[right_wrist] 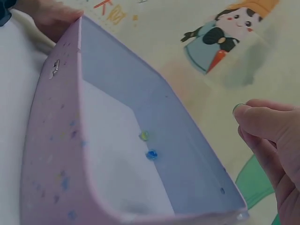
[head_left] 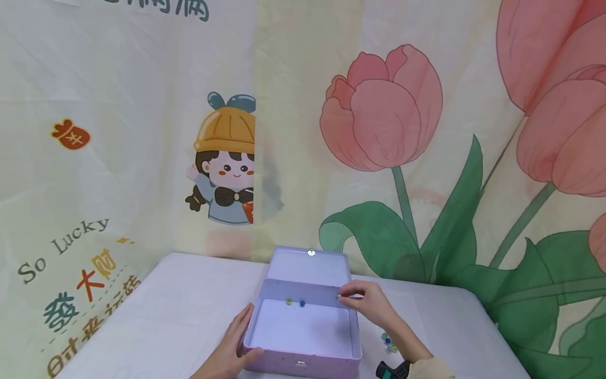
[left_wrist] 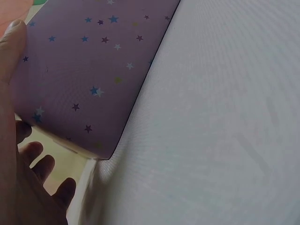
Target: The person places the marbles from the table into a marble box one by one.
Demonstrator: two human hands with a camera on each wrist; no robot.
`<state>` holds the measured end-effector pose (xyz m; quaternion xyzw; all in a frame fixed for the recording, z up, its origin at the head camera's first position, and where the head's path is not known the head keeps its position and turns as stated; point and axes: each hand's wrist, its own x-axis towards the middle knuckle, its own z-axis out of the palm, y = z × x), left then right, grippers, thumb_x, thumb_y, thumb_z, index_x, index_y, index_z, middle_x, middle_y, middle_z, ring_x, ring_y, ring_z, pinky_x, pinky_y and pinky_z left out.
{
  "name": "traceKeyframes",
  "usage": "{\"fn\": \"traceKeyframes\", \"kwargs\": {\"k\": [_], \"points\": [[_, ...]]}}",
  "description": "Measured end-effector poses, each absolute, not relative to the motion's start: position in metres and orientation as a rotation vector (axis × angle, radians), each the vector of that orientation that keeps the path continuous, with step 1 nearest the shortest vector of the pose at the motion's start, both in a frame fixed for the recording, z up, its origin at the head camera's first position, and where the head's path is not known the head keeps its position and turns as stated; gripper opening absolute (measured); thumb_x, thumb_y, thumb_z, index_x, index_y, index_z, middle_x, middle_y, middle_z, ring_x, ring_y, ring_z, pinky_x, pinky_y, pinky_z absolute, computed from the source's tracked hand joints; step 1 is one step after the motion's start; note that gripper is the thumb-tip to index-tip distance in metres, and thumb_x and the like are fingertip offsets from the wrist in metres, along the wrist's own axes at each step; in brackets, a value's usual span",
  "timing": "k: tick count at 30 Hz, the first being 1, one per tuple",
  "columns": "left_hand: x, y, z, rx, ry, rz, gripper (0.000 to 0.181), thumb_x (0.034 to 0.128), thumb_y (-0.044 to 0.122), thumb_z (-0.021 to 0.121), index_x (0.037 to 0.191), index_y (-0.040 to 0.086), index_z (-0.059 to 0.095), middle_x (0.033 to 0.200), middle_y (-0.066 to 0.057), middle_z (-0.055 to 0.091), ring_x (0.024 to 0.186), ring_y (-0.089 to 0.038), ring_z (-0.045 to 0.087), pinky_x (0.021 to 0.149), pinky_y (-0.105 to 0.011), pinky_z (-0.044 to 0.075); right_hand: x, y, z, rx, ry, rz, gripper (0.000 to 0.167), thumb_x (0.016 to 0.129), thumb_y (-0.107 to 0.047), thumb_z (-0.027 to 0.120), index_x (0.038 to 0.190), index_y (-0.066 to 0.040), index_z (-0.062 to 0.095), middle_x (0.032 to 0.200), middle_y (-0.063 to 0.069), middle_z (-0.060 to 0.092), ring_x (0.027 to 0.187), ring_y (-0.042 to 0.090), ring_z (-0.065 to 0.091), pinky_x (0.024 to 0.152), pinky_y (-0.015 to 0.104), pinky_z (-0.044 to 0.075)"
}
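Note:
A lidded lilac tin box [head_left: 301, 363] with a star print stands open on the white table. My left hand [head_left: 232, 345] rests against its front left corner, fingers along the left side and thumb at the front, as the left wrist view also shows. Above the box's right rear rim, my right hand [head_left: 371, 304] pinches a small marble [head_left: 339, 297] between thumb and fingers, which hide most of it. Inside, near the back wall, lie a yellow-green marble [right_wrist: 144, 136] and a blue marble [right_wrist: 151, 154].
Several loose marbles [head_left: 388, 342] lie on the table [head_left: 440, 321] to the right of the box, close to my right forearm. The raised lid [head_left: 307, 265] leans back toward the printed cloth backdrop [head_left: 293, 131].

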<state>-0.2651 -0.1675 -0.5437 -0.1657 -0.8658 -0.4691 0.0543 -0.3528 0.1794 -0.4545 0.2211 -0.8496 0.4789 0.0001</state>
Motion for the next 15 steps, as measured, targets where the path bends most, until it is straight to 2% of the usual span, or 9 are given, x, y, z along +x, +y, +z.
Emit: {"fn": "traceKeyframes", "kwargs": {"k": [4,15], "points": [[-0.265,-0.169,-0.543,-0.501,-2.621,-1.415,0.09,0.0857,0.03,0.067,0.153,0.005,0.012,0.158,-0.014,0.01,0.143,-0.042,0.01,0.103,-0.07,0.019,-0.368,0.16,-0.45,0.794,-2.718,1.398,0.018,0.083,-0.019,0.073,0.099,-0.012,0.073,0.095,0.001,0.069,0.087,0.012,0.064,0.075,0.022,0.054],[-0.266,-0.17,-0.547,-0.474,-2.652,-1.452,0.09,0.0859,0.033,0.067,0.153,0.009,0.012,0.159,-0.013,0.009,0.144,-0.041,0.009,0.105,-0.069,0.018,-0.392,0.107,-0.455,0.905,-2.733,1.506,0.023,0.083,-0.022,0.073,0.102,-0.009,0.074,0.096,0.0,0.072,0.088,0.01,0.064,0.076,0.021,0.053]]}}
